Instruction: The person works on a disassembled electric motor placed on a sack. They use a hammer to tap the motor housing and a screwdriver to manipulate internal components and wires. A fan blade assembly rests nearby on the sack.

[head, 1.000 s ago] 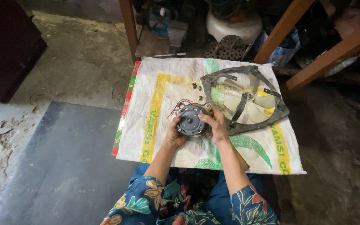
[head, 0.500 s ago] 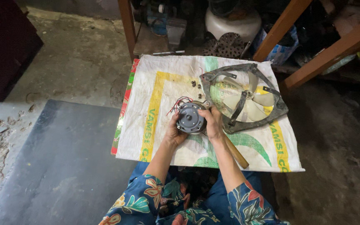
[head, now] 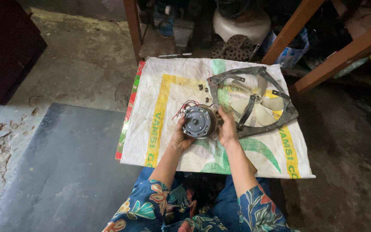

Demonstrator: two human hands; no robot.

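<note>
Hands gripped a round grey motor [head: 198, 121] from both sides in the head view: left hand [head: 180, 136] cupped its left edge, right hand [head: 227, 129] its right. Motor hung above a woven sack [head: 168, 90], beside a fan frame [head: 254, 101].

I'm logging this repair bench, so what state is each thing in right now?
Fan motor: lifted off the sack, gripped on both sides, red wires loose.
Left hand: clasping the motor.
Right hand: clasping the motor.
Fan frame: flat, blades in place.
Woven sack: spread flat.
Small screws: loose.
</note>
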